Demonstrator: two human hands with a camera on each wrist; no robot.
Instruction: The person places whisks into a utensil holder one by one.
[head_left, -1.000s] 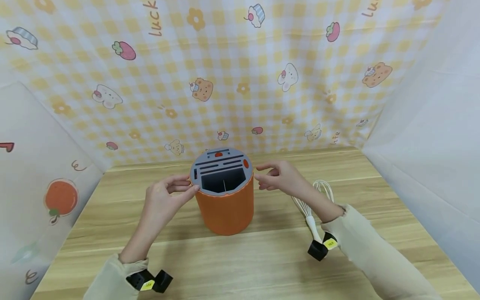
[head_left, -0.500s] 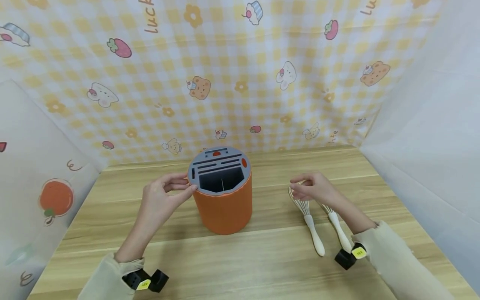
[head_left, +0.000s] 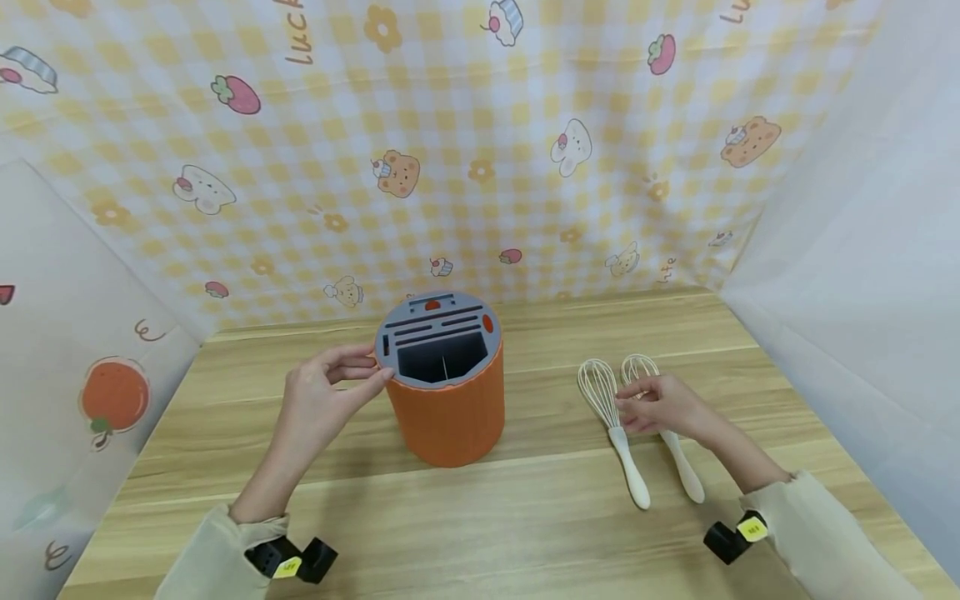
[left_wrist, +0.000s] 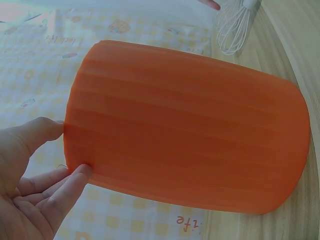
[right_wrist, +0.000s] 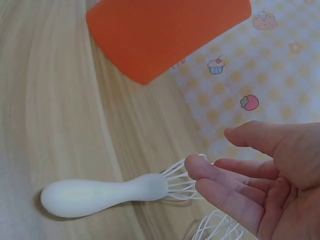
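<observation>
Head view: the orange container (head_left: 453, 425) stands upright on the table (head_left: 487, 533); left hand (head_left: 322, 396) grips its rim. Right hand (head_left: 663, 406), holding nothing, is over the left whisk (head_left: 630, 471) and right whisk (head_left: 685, 475). Left wrist view: thumb and fingers touch the container's upper edge. Right wrist view: fingers loosely bent, thumb apart; whisk contact cannot be determined.

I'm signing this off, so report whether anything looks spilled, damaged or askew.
Nothing stands out: the orange holder stands upright, the two whisks lie side by side on the table, and no spill or damage shows, though the right hand covers parts of the whisks.
</observation>
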